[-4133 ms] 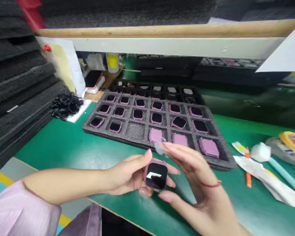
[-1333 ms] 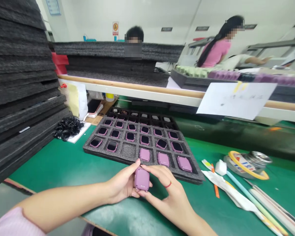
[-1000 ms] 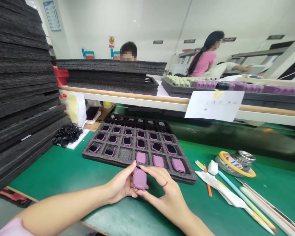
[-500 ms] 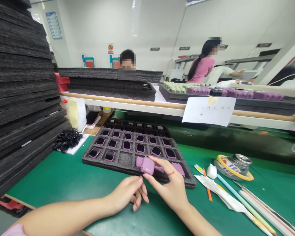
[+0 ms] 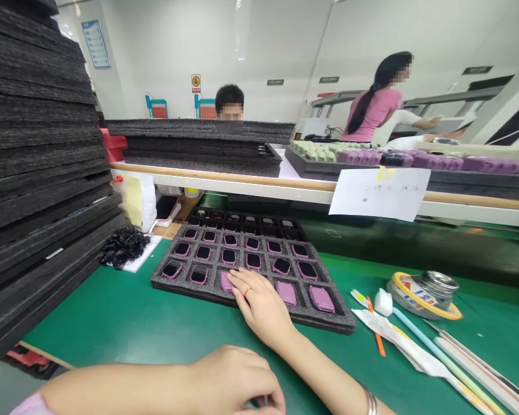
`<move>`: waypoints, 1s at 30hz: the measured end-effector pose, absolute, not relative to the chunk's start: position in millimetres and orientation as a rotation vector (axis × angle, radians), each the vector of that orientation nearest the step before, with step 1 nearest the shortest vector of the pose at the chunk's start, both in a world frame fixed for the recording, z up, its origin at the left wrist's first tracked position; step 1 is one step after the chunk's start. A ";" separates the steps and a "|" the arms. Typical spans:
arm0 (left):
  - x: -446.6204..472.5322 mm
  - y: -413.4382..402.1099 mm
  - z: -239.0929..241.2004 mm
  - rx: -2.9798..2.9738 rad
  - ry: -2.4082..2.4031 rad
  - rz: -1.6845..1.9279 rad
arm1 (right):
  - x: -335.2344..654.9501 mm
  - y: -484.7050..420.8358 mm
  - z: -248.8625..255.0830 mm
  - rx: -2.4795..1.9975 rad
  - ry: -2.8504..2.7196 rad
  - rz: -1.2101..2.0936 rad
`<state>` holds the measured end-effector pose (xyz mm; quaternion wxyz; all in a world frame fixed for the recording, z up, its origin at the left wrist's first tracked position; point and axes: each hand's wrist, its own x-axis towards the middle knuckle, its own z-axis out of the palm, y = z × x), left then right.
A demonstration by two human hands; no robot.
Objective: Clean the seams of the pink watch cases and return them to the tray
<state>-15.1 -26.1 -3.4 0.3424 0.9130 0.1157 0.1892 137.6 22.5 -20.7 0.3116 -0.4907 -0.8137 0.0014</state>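
A dark foam tray [image 5: 179, 285] holds purple-rimmed smartwatches in rows, most with black screens up. In its front row, several purple watch backs face up, including one purple watch [image 5: 226, 281] in the third slot from the left. My right hand [image 5: 262, 305] lies over the front row, its fingers stretched out and their tips at that watch; it covers the slot beside it. Nearer the camera, my left hand [image 5: 242, 380] hovers over the green table with curled fingers. Whatever is inside them, if anything, is hidden.
Black foam sheets [image 5: 34, 144] are stacked high at left, beside black straps [image 5: 125, 245]. At right lie a round glass bottle [image 5: 426, 294], a white cloth strip [image 5: 398, 334] and brushes. A shelf [image 5: 242, 181] crosses behind; two people are beyond it.
My right hand has moved left and lowered the purple watch into the tray's third front slot. My left hand has drawn back toward the camera and curled. The view has shifted slightly.
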 end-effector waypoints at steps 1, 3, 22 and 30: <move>-19.2 -25.7 3.3 2.458 0.262 0.511 | 141.9 17.8 -20.5 -1.296 -2.177 0.012; -31.9 -18.7 20.5 2.623 0.312 0.535 | 154.8 9.0 -17.2 -1.308 -2.232 0.034; -151.5 116.2 60.6 2.442 1.489 0.202 | 286.9 80.4 43.7 -2.226 -2.208 0.356; -120.4 111.7 69.1 2.384 1.429 0.269 | 236.2 82.1 53.0 -2.110 -2.327 0.229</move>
